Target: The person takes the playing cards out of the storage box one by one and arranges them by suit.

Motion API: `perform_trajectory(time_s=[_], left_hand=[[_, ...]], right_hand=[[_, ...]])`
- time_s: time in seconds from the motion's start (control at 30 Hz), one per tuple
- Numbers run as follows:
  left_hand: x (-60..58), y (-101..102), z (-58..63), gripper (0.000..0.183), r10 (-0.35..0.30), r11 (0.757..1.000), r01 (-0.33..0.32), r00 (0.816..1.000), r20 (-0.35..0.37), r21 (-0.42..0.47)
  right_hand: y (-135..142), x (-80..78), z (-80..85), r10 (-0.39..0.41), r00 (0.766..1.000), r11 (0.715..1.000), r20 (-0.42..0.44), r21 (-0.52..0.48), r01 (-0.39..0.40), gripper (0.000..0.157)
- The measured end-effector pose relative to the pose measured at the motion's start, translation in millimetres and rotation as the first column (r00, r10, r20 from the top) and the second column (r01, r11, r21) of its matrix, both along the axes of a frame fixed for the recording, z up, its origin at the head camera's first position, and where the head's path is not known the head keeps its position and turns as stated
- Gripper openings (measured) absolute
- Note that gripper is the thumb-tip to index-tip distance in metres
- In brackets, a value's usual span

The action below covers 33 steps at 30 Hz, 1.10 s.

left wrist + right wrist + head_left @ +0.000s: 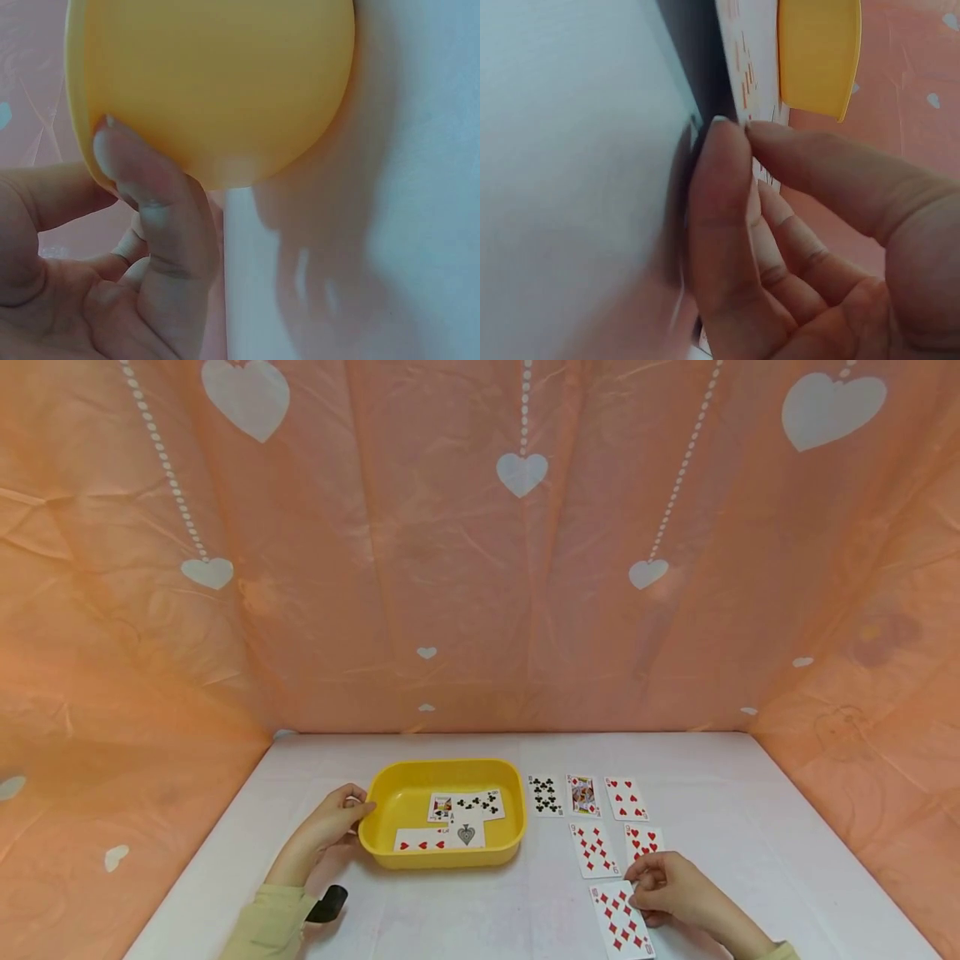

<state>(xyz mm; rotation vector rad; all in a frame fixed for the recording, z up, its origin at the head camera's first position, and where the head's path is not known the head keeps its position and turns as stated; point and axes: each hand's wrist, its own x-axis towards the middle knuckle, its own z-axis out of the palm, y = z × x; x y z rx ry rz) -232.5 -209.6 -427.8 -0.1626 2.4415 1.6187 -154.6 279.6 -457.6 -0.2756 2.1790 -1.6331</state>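
My left hand point(333, 814) pinches the left rim of a yellow plastic tray point(442, 858), thumb inside and fingers outside, as the left wrist view shows. In the tray lie several face-up playing cards, among them an ace of spades point(466, 833) and a three of hearts point(420, 839). At the front right, my right hand point(678, 893) holds the right edge of a diamonds playing card point(618, 927) between thumb and finger. In the right wrist view this card point(739, 60) appears edge-on and tilted up from the white surface. Just behind that hand, a hearts card point(641, 839) is partly covered.
Right of the tray, face-up cards lie in rows: a clubs card point(545, 796), a face card point(583, 795), a hearts card point(626, 798) and a diamonds card point(595, 850). A black object point(327, 904) sits by the left sleeve. Orange cloth walls point(480, 693) enclose the white table point(450, 918).
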Motion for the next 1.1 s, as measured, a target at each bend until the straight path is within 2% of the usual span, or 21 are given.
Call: perform_trajectory(time_s=[0.43, 0.8, 0.93, 1.1], left_hand=[[0.5, -1, -0.3, 0.017, 0.014, 1.000, -0.014, 1.000, 0.001, -0.007], [-0.6, -2, -1.4, 0.015, 0.005, 1.000, -0.004, 1.000, -0.016, 0.014], [0.0, -2, -0.1, 0.016, 0.002, 1.000, -0.002, 1.000, -0.008, 0.006], [1.2, 0, 0.4, 0.016, -0.002, 1.000, 0.002, 1.000, 0.000, 0.001]], right_hand=[[-2, 1.4, 2.1, -0.020, 0.993, 0.993, -0.116, 0.112, 0.033, 0.022], [-5, 4.6, 7.5, -0.050, 0.986, 0.985, -0.159, 0.154, 0.075, 0.018], [-3, 0.8, 18.3, -0.029, 0.982, 0.985, -0.186, 0.161, 0.060, 0.017], [-8, -11.9, 46.9, 0.033, 0.962, 0.987, -0.272, 0.163, 0.012, 0.023]])
